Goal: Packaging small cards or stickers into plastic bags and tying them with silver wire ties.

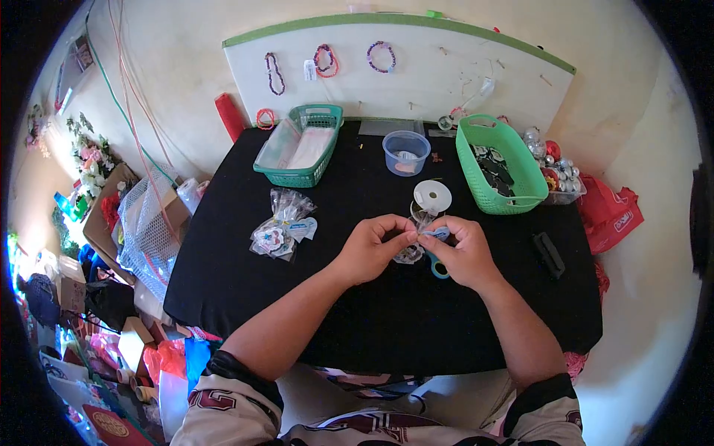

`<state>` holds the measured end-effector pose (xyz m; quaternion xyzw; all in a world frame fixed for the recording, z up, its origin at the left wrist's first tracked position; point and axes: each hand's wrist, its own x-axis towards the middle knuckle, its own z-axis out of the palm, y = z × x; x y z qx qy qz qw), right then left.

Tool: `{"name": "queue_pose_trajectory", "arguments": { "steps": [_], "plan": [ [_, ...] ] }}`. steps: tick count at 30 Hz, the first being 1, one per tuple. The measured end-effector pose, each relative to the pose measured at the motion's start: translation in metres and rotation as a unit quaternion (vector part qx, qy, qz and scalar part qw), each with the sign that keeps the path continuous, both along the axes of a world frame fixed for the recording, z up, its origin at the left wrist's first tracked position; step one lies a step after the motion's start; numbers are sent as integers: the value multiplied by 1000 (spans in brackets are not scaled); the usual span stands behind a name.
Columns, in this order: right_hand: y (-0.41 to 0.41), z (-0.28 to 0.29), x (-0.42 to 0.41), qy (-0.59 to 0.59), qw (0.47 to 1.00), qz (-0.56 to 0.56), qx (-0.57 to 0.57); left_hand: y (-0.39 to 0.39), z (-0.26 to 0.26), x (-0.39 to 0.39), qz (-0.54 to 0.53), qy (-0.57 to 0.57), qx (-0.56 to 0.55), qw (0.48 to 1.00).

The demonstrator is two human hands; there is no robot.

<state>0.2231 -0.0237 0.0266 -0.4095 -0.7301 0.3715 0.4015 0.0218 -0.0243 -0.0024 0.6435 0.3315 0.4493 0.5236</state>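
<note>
With fingertips meeting, my left hand (371, 251) and my right hand (462, 252) pinch the gathered neck of a small clear plastic bag (409, 255). A blue heart-like tag (438, 233) shows at my right fingers, and whatever ties the neck is hidden by them. Just beyond the hands lies a white ribbon spool (433, 196). Blue-handled scissors (440, 270) rest on the cloth, partly covered by my right hand. To the left is another clear bag (274, 237), gathered at the top, with a pale blue tag (304, 229) and decorated pieces inside.
A black cloth (368, 312) covers the table. On it stand a teal basket (298, 177) of plastic sleeves, a blue tub (406, 161), a green basket (502, 203) with dark items and a black case (549, 255). Beaded bracelets (381, 57) hang on the white board (424, 89) behind.
</note>
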Motion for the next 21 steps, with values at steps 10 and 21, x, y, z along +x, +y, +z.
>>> {"name": "queue_pose_trajectory", "arguments": {
  "steps": [10,21],
  "plan": [
    [8,-13,-2,136,987,-64,60,-10,36,-13,141,-37,42,988],
    [1,0,3,32,988,-23,152,-31,57,-146,413,159,107,891]
  ]
}}
